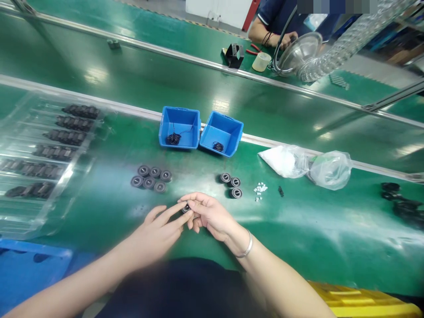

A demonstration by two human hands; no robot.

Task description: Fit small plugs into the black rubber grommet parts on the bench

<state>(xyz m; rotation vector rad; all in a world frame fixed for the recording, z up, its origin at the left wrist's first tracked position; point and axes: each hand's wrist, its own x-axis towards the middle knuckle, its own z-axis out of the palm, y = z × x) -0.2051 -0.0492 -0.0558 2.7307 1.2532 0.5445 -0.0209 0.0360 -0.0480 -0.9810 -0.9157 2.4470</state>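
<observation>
Between my two hands is a small round black part (186,207), mostly covered by fingers. My left hand (162,227) has its fingers closed around the part's left side. From the right, my right hand (210,214) pinches it with thumb and fingers. Beyond my left hand, several round black parts (149,182) with slotted tops stand in two rows. Past my right hand are 3 similar black parts (235,182). Beside those lie small white pieces (260,189) and a little cluster of black pieces (281,191).
Two blue bins (179,128) hold black coiled wire. Clear plastic trays (62,176) with black parts lie left. Plastic bags (288,162) rest by the rail. More black parts (406,205) are far right. A yellow crate (357,302) stands below right. Across the rail, another person's hand (287,40) works.
</observation>
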